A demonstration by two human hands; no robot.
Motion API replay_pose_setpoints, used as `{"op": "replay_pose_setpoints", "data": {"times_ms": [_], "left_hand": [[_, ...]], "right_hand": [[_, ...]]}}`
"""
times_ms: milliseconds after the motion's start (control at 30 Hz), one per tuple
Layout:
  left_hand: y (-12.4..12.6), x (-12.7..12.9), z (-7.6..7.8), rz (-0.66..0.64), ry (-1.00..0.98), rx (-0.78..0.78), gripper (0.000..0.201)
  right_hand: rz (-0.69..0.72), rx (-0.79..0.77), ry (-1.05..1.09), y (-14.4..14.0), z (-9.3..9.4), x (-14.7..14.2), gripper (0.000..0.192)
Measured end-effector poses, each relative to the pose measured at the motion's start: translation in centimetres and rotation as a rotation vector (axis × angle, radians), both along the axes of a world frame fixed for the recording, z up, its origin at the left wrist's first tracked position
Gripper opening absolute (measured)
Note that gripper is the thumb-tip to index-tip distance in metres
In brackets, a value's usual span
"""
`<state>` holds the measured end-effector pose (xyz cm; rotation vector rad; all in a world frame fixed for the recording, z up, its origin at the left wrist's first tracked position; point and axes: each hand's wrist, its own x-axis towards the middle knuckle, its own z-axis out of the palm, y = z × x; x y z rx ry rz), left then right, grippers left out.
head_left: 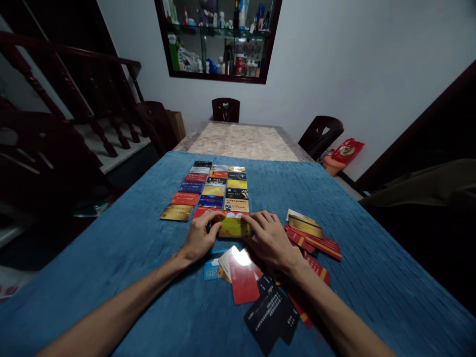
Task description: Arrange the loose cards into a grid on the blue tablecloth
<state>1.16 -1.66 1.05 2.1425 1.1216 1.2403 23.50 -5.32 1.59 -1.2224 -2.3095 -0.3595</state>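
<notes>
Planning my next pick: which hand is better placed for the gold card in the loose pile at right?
Likely the right hand: it's nearer that gold card, while the left hand is farther off, across the yellow card. Both are at that yellow card's edges.

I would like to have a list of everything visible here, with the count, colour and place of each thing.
laid-out cards: three columns, mixed colours, on blue cloth
yellow card: one, yellow, between the hands
loose cards: many overlapping, mostly red and black, near side
blue cloth: one, blue, over the near table
table: one, beige patterned top, centre
chairs: at least three, dark, around table
wall cabinet: one, dark-framed, back wall
shelf items: many, mixed, inside cabinet
railing: one, dark, left
box: one, brown, behind left chair
red bag: one, red, right
orange container: one, orange, under red bag
left hand: one, bare, at yellow card's left end
right hand: one, bare, at its right end
</notes>
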Motion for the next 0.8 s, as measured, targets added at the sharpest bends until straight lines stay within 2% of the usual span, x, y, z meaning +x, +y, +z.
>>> {"op": "replay_pose_setpoints", "data": {"times_ms": [100, 233, 467, 633, 800], "left_hand": [[-0.2, -0.1, 0.2, -0.037, 0.074, 0.119, 0.020], [-0.5, -0.3, 0.3, -0.087, 0.158, 0.260, 0.031], [-1.4, -0.4, 0.5, -0.135, 0.330, 0.345, 0.058], [-1.8, -0.1, 0.7, -0.158, 0.470, 0.399, 0.059], [-1.3, 0.6, 1.5, -0.162, 0.503, 0.431, 0.060]], "right_hand": [[0.009, -0.015, -0.008, 0.1, 0.3, 0.1, 0.045], [0.023, -0.049, -0.028, 0.1, 1.1, 0.4, 0.047], [0.086, -0.086, -0.004, -0.4, 2.1, 1.8, 0.048], [0.132, -0.069, -0.009, -0.6, 2.2, 3.2, 0.045], [0.162, -0.059, -0.009, 0.3, 2.5, 4.2, 0.046]]}}
